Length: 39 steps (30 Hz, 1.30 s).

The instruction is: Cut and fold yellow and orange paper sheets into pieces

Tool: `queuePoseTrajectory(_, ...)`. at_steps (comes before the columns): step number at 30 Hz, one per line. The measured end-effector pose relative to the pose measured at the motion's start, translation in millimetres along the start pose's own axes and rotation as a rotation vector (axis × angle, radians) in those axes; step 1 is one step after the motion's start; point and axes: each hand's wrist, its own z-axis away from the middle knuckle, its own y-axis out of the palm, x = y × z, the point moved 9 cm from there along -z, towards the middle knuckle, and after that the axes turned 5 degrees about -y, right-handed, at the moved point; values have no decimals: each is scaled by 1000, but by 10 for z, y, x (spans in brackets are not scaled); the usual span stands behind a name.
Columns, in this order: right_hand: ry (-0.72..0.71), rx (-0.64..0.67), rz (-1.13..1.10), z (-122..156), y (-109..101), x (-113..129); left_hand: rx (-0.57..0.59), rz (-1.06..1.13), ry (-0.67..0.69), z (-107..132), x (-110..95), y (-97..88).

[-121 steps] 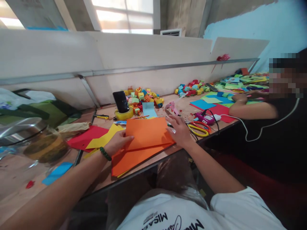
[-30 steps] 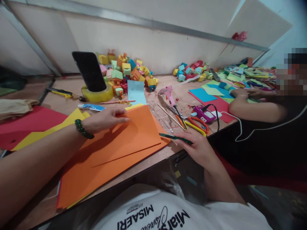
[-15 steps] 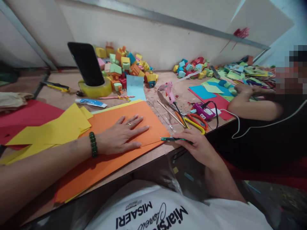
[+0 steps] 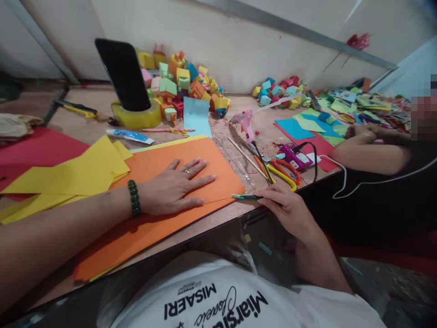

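My left hand (image 4: 174, 187) lies flat with fingers spread on a folded orange paper sheet (image 4: 153, 164) at the near edge of the wooden table (image 4: 99, 125). A green bead bracelet sits on that wrist. My right hand (image 4: 288, 210) is closed on a thin green-handled cutter (image 4: 246, 197), whose tip rests at the right end of the orange sheet's fold. More orange paper lies underneath, reaching toward me.
Yellow sheets (image 4: 75, 175) and red paper (image 4: 37, 148) lie to the left. A black phone (image 4: 123, 74) stands in a tape roll (image 4: 136, 119) before a heap of folded paper cubes (image 4: 184, 84). Pink glue gun (image 4: 246, 122), scissors (image 4: 282, 173), and another person's arm (image 4: 370, 152) are on the right.
My left hand went from gripping the sheet's top edge to lying flat on it. My right hand brought the cutter to the fold's right end. The view shifted slightly.
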Motion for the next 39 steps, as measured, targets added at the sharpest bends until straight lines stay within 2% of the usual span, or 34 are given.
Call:
queuePoseTrajectory(5, 8, 10, -20, 8, 34, 51, -41, 28, 8, -8, 3, -10)
queuePoseTrajectory(21, -34, 12, -61, -33, 155, 297, -46, 31, 21, -23, -13, 8)
queuePoseTrajectory(30, -93, -47, -14, -87, 254, 526, -70, 63, 26, -26, -6, 11)
queuePoseTrajectory(35, -66, -44, -43, -52, 301, 501, -77, 59, 34, -38, -39, -11)
queuePoseTrajectory(39, -77, -51, -67, -33, 293, 476, -76, 64, 30, 64, -9, -131)
